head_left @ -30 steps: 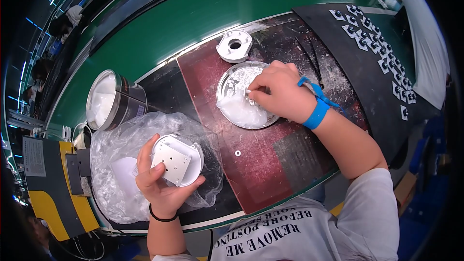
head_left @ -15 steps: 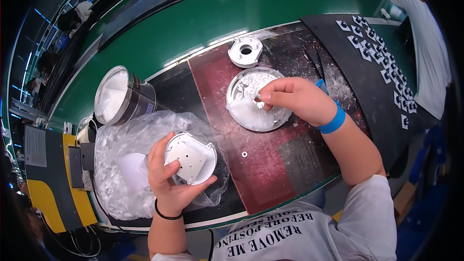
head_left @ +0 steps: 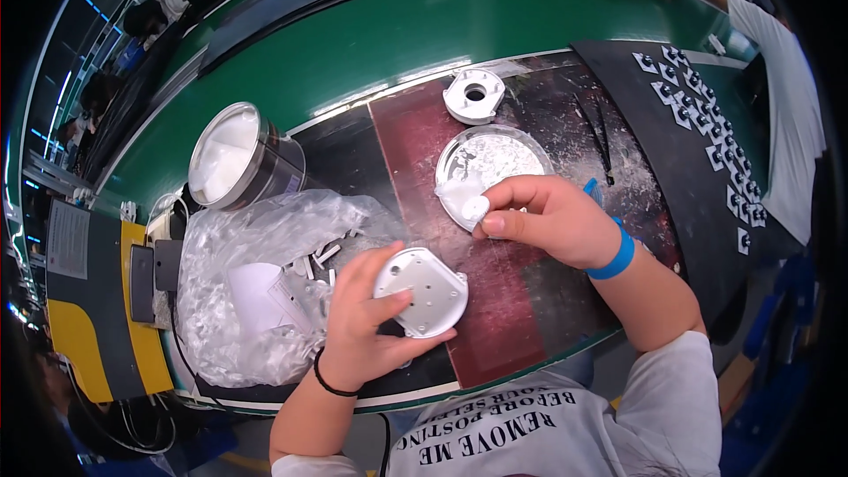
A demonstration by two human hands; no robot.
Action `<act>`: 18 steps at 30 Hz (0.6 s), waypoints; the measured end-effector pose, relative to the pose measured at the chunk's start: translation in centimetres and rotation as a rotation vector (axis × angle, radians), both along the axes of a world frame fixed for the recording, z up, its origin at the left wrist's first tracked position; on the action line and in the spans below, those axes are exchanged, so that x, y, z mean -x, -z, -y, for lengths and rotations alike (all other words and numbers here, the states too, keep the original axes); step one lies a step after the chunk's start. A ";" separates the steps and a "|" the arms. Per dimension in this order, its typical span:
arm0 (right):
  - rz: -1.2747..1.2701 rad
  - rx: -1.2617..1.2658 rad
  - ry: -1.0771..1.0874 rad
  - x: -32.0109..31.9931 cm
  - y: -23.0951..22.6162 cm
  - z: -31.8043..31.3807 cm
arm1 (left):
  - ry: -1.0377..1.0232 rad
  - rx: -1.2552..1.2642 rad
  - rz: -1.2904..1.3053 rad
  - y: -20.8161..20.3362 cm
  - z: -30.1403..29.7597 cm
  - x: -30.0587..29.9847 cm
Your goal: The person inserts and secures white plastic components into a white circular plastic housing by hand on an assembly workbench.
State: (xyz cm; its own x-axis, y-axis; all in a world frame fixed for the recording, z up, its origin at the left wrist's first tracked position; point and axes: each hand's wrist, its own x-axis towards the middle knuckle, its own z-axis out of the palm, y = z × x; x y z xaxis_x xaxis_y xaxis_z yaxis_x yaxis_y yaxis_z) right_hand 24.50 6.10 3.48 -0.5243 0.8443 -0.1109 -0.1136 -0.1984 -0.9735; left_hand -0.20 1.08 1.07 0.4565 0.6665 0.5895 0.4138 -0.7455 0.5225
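My left hand (head_left: 355,322) grips a white round housing (head_left: 442,293) by its edge, with a flat face dotted with small holes turned up. My right hand (head_left: 556,223) pinches a small white rounded piece (head_left: 474,208) between thumb and fingers. What this piece is, or whether paste coats it, I cannot make out. It is over the near-left edge of a round shallow dish (head_left: 539,152) smeared with white paste. Beyond the dish sits another white round housing (head_left: 474,95) with a dark central hole.
A tin (head_left: 287,163) of white paste leans at the left, behind a clear plastic bag (head_left: 208,300) with small white sticks (head_left: 322,256). Black cable ties (head_left: 601,137) lie right of the dish. Several small parts (head_left: 698,115) cover a black mat (head_left: 609,62). Another person (head_left: 786,97) stands at far right.
My left hand has brought the housing rightward, closer to the dish, and tilted it. My right hand has drawn the white piece down toward the dish's near edge. The view has shifted slightly.
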 end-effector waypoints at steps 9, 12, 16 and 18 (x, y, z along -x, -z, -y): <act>0.835 -0.901 0.443 -2.5 0.7 -2.6 | -0.017 0.009 -0.021 -0.2 0.2 0.2; 1.002 -1.005 0.459 -3.0 2.3 -3.4 | -0.005 0.020 -0.023 -0.1 0.1 0.1; 1.121 -0.971 0.351 -2.6 2.7 -3.8 | -0.003 0.024 -0.018 0.0 0.1 0.2; 1.135 -0.970 0.325 -2.6 2.9 -4.0 | 0.002 0.027 -0.023 -0.1 0.0 0.2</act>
